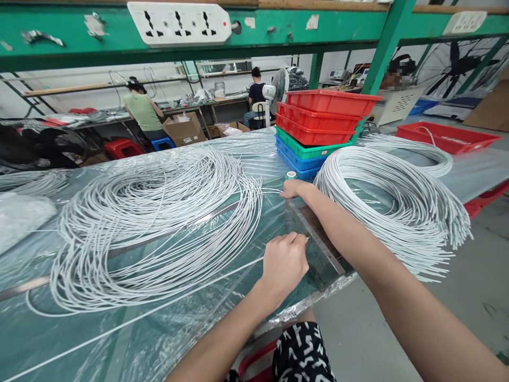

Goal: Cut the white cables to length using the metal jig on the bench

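Observation:
My left hand (285,262) is closed round a white cable (167,310), whose tip pokes out past the fingers. The rest of that cable stretches away to the lower left. Farther out, my right hand (293,189) pinches at the white cable ends (272,191) that stick out from the large loose coil of white cables (159,207) on the left. Just behind it stands a small roll of tape (291,175). Below my right forearm lies a metal-edged frame (318,241) at the table's front edge. The fingertips of both hands are partly hidden.
At the right lies a thick bundle of coiled white cables (393,201). Stacked red, green and blue trays (322,127) stand behind the hands, and a red tray (449,139) is farther right. A green beam with a socket strip (178,24) crosses above. Two people work in the background.

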Action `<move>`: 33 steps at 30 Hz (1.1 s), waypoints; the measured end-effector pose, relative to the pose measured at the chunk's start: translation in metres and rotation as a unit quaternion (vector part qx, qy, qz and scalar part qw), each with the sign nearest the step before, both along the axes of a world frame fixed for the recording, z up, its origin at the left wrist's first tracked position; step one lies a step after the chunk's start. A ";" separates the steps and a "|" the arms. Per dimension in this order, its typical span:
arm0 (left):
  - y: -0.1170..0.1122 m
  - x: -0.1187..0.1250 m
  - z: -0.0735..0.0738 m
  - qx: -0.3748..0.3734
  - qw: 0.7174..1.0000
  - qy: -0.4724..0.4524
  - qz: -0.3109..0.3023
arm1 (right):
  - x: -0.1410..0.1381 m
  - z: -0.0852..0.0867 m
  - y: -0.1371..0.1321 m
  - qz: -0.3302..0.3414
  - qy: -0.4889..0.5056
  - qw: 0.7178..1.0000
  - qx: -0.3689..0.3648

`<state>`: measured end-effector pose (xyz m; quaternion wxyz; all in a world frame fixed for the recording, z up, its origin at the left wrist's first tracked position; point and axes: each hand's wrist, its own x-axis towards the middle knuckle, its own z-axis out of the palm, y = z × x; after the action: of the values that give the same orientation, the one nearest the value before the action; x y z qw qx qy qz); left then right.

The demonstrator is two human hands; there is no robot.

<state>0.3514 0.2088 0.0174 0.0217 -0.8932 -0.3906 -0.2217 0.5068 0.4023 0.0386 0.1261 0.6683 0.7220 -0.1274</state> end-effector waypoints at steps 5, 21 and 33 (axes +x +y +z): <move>0.000 0.000 0.000 -0.001 1.000 0.000 0.002 | 0.000 -0.001 0.001 0.005 -0.009 1.000 0.001; 0.000 -0.001 0.000 -0.007 1.000 0.002 0.000 | 0.001 -0.003 0.004 0.005 0.008 1.000 -0.001; 0.000 -0.001 0.001 -0.016 1.000 0.002 0.000 | 0.000 -0.001 0.001 0.007 0.009 1.000 -0.002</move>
<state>0.3509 0.2085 0.0184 0.0081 -0.8939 -0.3941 -0.2135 0.5067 0.4036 0.0373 0.1221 0.6615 0.7278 -0.1339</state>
